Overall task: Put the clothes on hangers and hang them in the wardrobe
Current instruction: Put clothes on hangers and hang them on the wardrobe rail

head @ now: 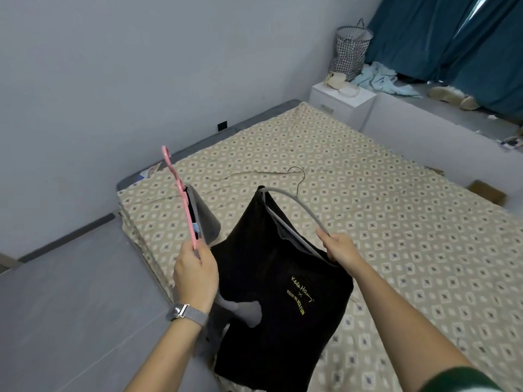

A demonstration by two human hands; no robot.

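Observation:
My left hand [195, 271] grips the end of a pink hanger [181, 195] that carries a grey garment [205, 219], held up over the bed's near corner. My right hand [338, 247] grips the arm of a grey hanger [297, 203] with a metal hook. A black T-shirt [278, 301] with yellow lettering hangs from that hanger, between my two arms. A second thin wire hanger [249, 175] lies flat on the bed behind them.
The bed [396, 222] with its beige diamond-pattern cover fills the middle. A white nightstand [343, 104] stands at its far corner, with a checked bag [351, 52] and teal curtains [452, 38] behind. Grey floor [70, 292] lies to the left.

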